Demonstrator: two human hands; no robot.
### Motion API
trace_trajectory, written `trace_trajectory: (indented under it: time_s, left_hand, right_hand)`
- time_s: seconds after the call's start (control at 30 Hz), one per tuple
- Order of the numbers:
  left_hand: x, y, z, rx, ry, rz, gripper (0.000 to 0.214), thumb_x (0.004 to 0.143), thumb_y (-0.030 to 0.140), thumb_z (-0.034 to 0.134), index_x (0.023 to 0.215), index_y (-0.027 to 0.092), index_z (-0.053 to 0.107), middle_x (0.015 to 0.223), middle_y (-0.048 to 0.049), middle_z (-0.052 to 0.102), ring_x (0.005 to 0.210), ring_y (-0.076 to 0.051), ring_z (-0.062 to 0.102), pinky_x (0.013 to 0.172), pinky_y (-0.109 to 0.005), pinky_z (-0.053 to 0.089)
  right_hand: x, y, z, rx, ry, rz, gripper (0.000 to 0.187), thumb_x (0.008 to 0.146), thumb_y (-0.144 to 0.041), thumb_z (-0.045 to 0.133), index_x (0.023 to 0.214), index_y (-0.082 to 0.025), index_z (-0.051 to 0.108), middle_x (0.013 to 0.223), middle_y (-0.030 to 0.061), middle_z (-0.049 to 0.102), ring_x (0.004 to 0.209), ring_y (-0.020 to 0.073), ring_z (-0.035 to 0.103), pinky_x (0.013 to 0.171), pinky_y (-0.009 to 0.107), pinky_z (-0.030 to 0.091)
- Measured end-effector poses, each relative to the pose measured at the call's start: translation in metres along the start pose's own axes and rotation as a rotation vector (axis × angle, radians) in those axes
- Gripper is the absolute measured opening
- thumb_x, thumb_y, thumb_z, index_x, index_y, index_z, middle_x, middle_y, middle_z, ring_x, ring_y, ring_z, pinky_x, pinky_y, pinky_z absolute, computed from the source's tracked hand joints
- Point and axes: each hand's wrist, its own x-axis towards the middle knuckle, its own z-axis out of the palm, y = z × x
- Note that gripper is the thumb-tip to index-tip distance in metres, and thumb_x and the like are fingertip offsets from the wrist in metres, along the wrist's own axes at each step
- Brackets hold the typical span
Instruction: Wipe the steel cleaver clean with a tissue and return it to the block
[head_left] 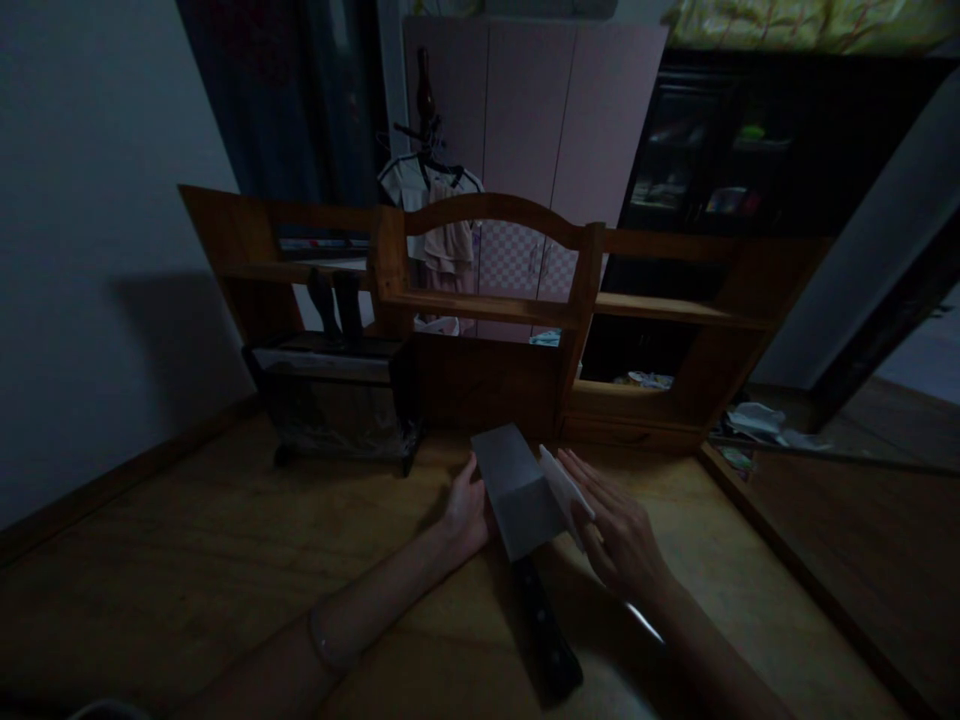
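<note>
1 cleaver [514, 490] seems mid-wipe (what remains is unclear): left hand [465, 512] gripping it, right hand [621, 525] pinching white cloth [562, 485].

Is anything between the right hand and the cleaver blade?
Yes: the flat white pad held in the right hand stands between that hand and the cleaver blade. Nothing else visible does. Whether pad and blade touch is unclear.

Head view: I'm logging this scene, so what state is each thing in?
Cleaver, held in left hand, handle toward the person
White pad, held in right hand, at the cleaver's right edge
Black-framed holder, upright
Drawer, shut
Pink wardrobe, doors shut
White shirt, on a hanger
</note>
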Motion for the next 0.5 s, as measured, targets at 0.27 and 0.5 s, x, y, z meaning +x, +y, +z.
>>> trace_trajectory:
  time_s: [0.27,0.5]
  left_hand:
    - [0.003,0.006,-0.006,0.060,0.038,-0.069,0.078,0.094,0.065,0.025,0.122,0.002,0.060,0.099,-0.0207,0.072,0.096,-0.033,0.068,0.098,-0.044,0.041]
    - [0.003,0.006,-0.003,0.082,0.082,-0.054,0.077,0.094,0.064,0.023,0.124,0.003,0.059,0.097,-0.0196,0.073,0.086,-0.032,0.070,0.090,-0.043,0.046]
  right_hand:
    - [0.008,-0.041,0.012,0.201,-0.415,-0.136,0.060,0.097,-0.025,0.043,0.153,-0.027,0.022,0.159,0.0035,0.023,0.147,0.0224,0.020,0.121,0.050,0.019]
    - [0.009,-0.039,0.007,0.228,-0.387,-0.120,0.055,0.097,-0.022,0.041,0.150,-0.028,0.029,0.156,0.0022,0.032,0.144,0.0202,0.029,0.120,0.047,0.023]
